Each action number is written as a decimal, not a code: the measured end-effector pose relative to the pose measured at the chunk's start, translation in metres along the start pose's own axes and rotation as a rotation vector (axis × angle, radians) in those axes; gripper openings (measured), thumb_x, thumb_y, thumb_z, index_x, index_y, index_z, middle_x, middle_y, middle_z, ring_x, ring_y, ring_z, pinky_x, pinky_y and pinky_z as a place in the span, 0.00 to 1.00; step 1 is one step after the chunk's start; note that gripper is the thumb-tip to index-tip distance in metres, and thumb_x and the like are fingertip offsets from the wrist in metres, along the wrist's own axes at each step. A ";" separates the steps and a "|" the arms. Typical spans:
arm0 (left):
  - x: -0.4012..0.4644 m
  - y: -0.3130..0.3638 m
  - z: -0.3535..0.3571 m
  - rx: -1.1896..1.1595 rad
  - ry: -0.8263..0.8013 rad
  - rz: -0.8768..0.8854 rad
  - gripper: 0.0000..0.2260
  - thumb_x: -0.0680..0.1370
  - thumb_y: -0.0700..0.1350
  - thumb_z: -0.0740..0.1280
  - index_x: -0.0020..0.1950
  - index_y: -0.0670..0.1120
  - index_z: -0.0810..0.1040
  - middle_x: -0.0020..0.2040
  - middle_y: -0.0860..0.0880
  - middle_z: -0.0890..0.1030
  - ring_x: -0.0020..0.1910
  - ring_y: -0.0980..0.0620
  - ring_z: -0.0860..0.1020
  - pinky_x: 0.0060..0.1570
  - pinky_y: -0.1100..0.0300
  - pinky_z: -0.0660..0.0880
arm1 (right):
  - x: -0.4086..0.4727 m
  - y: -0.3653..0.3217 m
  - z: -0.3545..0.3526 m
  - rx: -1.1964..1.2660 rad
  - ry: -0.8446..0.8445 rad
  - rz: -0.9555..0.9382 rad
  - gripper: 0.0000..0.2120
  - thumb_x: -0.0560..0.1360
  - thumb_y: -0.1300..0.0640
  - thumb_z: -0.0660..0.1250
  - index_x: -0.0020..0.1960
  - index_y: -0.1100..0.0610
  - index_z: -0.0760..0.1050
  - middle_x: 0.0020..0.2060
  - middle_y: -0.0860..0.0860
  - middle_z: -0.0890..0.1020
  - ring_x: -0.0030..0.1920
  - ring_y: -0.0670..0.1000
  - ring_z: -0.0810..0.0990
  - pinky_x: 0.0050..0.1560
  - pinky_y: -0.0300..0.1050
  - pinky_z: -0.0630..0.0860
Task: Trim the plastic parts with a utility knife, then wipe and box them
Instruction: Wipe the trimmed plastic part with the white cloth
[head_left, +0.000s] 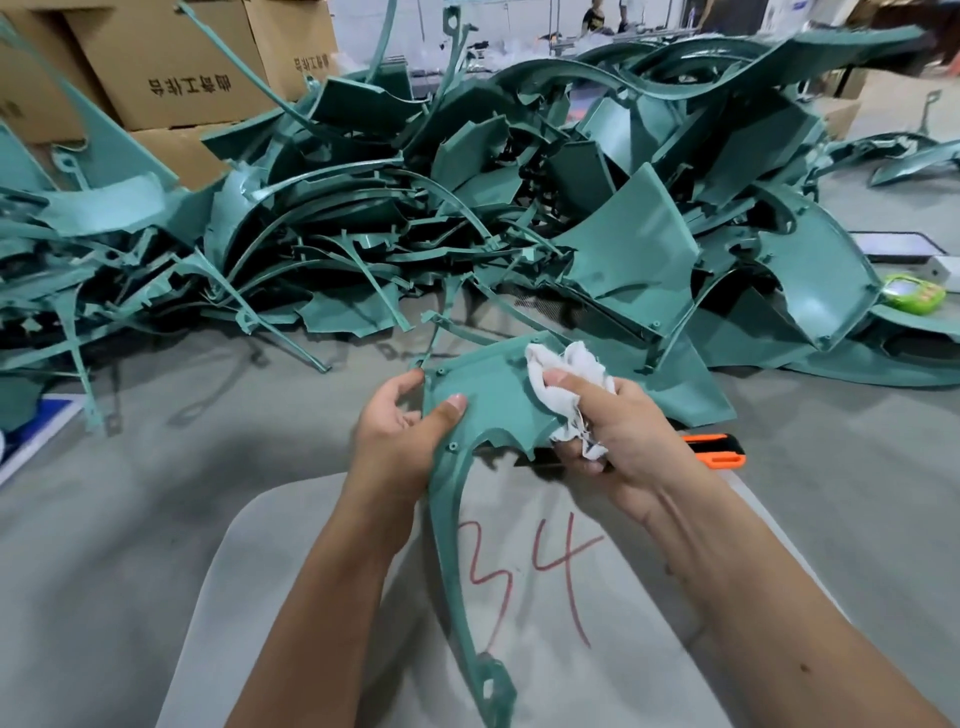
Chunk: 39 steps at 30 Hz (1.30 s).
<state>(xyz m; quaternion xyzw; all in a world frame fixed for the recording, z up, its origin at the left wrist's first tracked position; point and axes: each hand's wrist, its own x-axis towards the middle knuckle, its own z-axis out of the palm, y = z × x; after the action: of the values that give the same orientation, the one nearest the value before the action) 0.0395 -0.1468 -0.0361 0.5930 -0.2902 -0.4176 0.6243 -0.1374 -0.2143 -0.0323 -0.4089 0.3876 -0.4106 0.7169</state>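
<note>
My left hand grips a green plastic part by its left edge, thumb on top. The part has a broad panel and a long curved leg running down toward me. A crumpled white cloth is bunched in my right hand, which presses it onto the panel's right side. An orange and black utility knife lies on the table just behind my right hand, partly hidden by it.
A big heap of green plastic parts fills the table beyond my hands. Cardboard boxes stand at the back left. A green device and a white box lie at the right. People stand far back.
</note>
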 end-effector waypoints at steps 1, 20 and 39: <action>-0.002 0.000 0.003 -0.050 -0.010 -0.011 0.18 0.80 0.38 0.71 0.69 0.44 0.72 0.43 0.46 0.88 0.39 0.44 0.87 0.35 0.58 0.81 | 0.002 0.001 0.001 0.015 0.028 -0.027 0.06 0.81 0.59 0.69 0.48 0.60 0.74 0.26 0.51 0.74 0.21 0.46 0.64 0.17 0.33 0.57; -0.006 0.016 -0.027 -0.047 -0.581 -0.105 0.15 0.82 0.43 0.64 0.62 0.34 0.77 0.25 0.51 0.62 0.17 0.60 0.57 0.18 0.73 0.56 | 0.004 -0.011 -0.018 -0.192 0.195 -0.131 0.14 0.80 0.53 0.71 0.36 0.51 0.79 0.27 0.46 0.80 0.24 0.45 0.77 0.24 0.37 0.70; -0.008 0.015 -0.028 0.187 -0.491 0.150 0.10 0.80 0.44 0.67 0.47 0.38 0.82 0.27 0.47 0.61 0.20 0.56 0.56 0.20 0.70 0.57 | 0.016 -0.006 -0.028 0.046 0.233 -0.171 0.10 0.82 0.52 0.69 0.49 0.58 0.78 0.33 0.51 0.83 0.23 0.46 0.71 0.20 0.37 0.63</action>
<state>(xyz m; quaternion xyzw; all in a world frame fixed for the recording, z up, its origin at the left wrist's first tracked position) 0.0621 -0.1266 -0.0238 0.5059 -0.5134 -0.4727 0.5069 -0.1579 -0.2386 -0.0403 -0.3735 0.4224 -0.5235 0.6388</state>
